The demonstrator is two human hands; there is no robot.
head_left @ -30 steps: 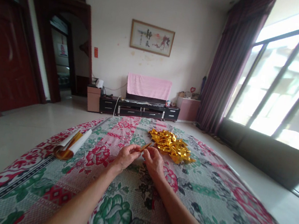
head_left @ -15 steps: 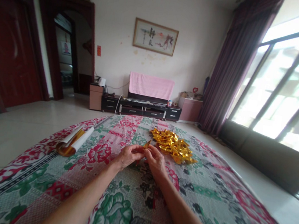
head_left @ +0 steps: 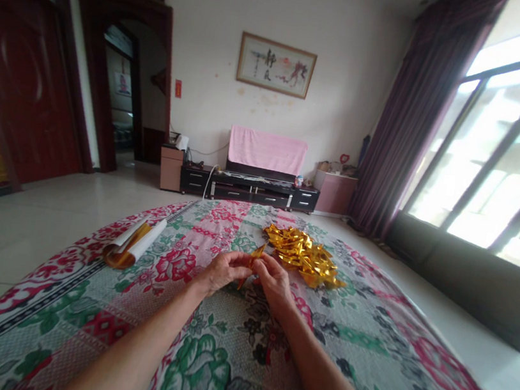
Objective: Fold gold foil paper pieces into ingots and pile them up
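Both hands meet above the middle of the flowered cloth. A small piece of folded gold foil paper is pinched between them, its pointed tip rising above the fingers and its other end showing below. My left hand grips it from the left with closed fingers. My right hand closes on it from the right. Fingers cover the middle of the piece. Just beyond my right hand lies a pile of folded gold foil pieces, shiny and pointed.
On the left of the cloth lies a loose roll of white-backed gold paper. A low black TV cabinet stands at the wall, with a pink cloth draped above it. A purple curtain and windows are on the right.
The gold foil piece now shows more above and below the fingers, as if turned slightly. Both hands stay in nearly the same place. The whole view has shifted a little.
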